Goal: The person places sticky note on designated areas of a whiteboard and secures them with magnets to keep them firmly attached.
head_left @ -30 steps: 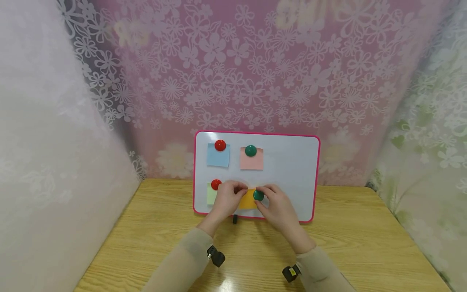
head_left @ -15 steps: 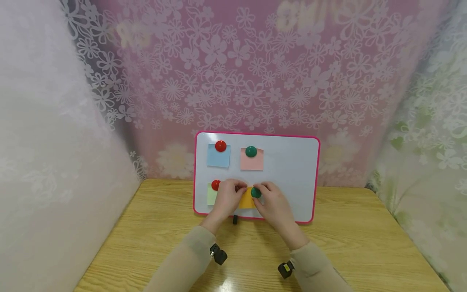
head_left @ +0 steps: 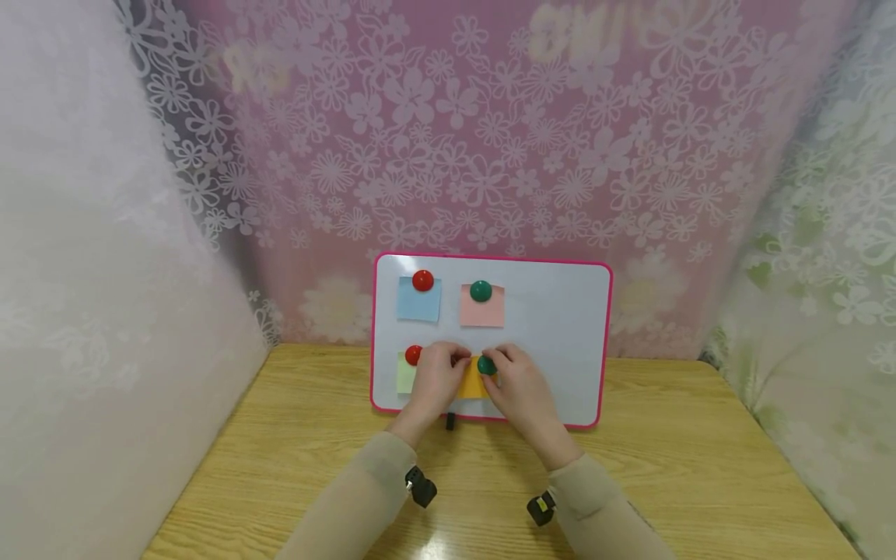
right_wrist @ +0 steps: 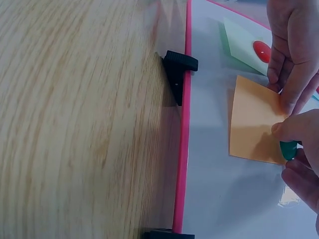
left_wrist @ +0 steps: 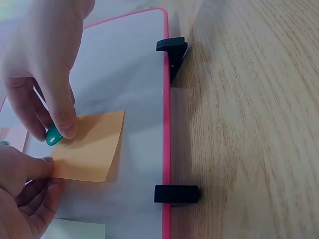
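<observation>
On a pink-framed whiteboard [head_left: 560, 319], an orange sticky note [head_left: 471, 383] lies low between the two hands. The left hand [head_left: 435, 381] pinches the note's upper left corner, as the left wrist view shows of the orange note [left_wrist: 94, 149]. Between thumb and fingers, the right hand [head_left: 521, 389] holds a round green magnet [head_left: 485, 365] at the note's top edge. In the right wrist view the green magnet [right_wrist: 287, 150] is partly covered by the right thumb. Whether it touches the board I cannot tell.
Above are a blue note [head_left: 418, 303] under a red magnet [head_left: 423, 281] and a pink note [head_left: 481, 311] under another green magnet [head_left: 481, 291]. Left of the left hand, a pale green note [head_left: 405, 377] is partly hidden. Black feet [right_wrist: 174, 74] hold the board on the wooden table [head_left: 665, 435].
The right hand has carried the green magnet left and slightly up along the orange note. The left hand has hardly shifted and keeps its pinch on the corner.
</observation>
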Demonstrator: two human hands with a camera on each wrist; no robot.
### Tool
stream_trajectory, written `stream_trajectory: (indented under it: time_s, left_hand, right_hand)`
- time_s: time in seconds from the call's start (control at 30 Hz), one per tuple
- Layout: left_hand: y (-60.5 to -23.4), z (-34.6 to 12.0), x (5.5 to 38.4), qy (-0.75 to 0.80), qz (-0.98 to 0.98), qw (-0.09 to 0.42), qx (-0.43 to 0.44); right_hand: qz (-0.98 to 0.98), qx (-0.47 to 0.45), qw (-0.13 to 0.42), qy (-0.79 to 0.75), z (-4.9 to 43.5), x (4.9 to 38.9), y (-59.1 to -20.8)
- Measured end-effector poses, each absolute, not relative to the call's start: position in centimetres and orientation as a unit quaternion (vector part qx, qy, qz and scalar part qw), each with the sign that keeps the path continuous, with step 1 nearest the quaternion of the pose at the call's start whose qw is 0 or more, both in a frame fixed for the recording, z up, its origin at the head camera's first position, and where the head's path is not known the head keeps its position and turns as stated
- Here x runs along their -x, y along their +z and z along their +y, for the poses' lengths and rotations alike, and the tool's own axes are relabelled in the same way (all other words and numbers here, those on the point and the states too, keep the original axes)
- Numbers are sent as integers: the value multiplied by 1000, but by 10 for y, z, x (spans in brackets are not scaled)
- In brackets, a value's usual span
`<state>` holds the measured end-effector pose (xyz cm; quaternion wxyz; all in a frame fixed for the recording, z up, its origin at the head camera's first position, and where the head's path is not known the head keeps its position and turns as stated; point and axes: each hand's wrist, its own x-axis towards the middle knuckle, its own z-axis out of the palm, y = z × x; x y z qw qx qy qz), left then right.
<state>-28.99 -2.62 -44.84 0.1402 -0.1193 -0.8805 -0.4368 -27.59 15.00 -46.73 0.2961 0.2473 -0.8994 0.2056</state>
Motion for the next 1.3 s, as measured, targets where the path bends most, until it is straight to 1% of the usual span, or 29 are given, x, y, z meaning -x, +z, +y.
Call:
stream_trajectory:
  time_s: [0.17, 0.3, 0.83, 1.1, 1.3]
  left_hand:
    - [-451, -26, 290, -428, -883, 151, 117]
    - [-452, -26, 290, -430, -881, 155, 120]
    - [-454, -26, 293, -425, -885, 154, 114]
    - [-457, -25, 295, -416, -886, 168, 115]
    - [-457, -26, 296, -420, -886, 161, 115]
  right_hand:
    - [-897, -247, 303, 204, 146, 277, -468]
    - [-900, -242, 299, 204, 142, 275, -466]
    - [-901, -235, 303, 203, 137, 278, -465]
    - [-898, -235, 306, 211, 136, 280, -465]
    - [-901, -228, 306, 205, 135, 281, -466]
